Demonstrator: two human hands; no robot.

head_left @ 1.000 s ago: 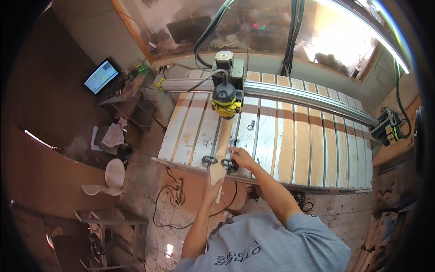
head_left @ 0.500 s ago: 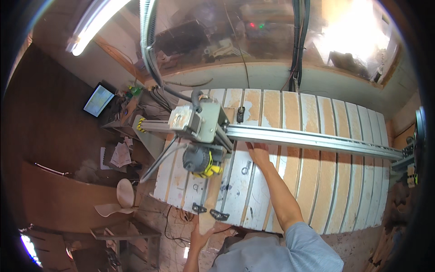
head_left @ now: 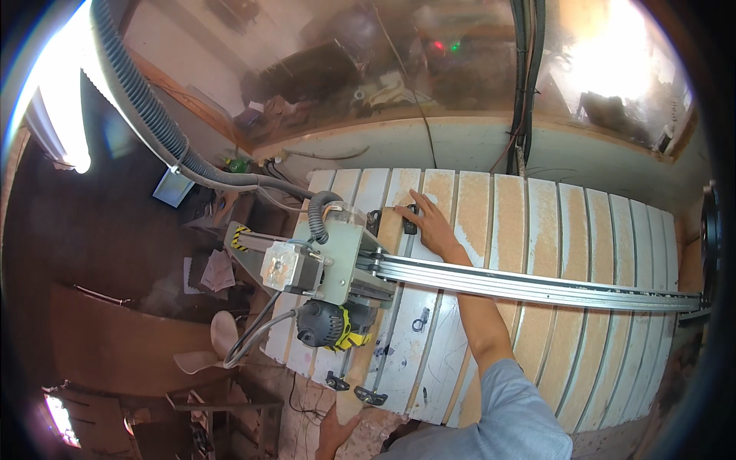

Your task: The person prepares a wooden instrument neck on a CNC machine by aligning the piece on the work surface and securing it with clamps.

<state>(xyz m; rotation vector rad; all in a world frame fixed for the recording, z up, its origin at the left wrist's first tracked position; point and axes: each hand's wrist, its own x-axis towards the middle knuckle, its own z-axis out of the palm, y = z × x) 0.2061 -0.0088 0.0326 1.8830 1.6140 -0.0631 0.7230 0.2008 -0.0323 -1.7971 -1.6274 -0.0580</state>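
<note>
My right hand (head_left: 426, 222) reaches past the gantry beam (head_left: 537, 287) to the back of the slatted machine bed (head_left: 546, 353), its fingers spread over a black clamp (head_left: 411, 226) beside a long wooden strip (head_left: 391, 230). A second clamp (head_left: 372, 221) sits left of the strip. My left hand (head_left: 333, 429) grips a pale wooden piece (head_left: 349, 406) at the front edge, just below two black clamps (head_left: 337, 381) (head_left: 370, 395). The yellow-and-black spindle (head_left: 322, 326) hangs over the strip, hiding part of it.
A ribbed hose (head_left: 138, 92) and cables arch over the machine head (head_left: 337, 261). At left are a monitor (head_left: 172, 186), papers (head_left: 217, 271), a white chair (head_left: 222, 337) and a metal frame (head_left: 222, 400). A window (head_left: 322, 61) and hanging cables line the back.
My right hand has moved from the front clamps, under the beam, to the rear clamp. The view has shifted, bringing the hose and lamp into the upper left. My left hand stays on the wood.
</note>
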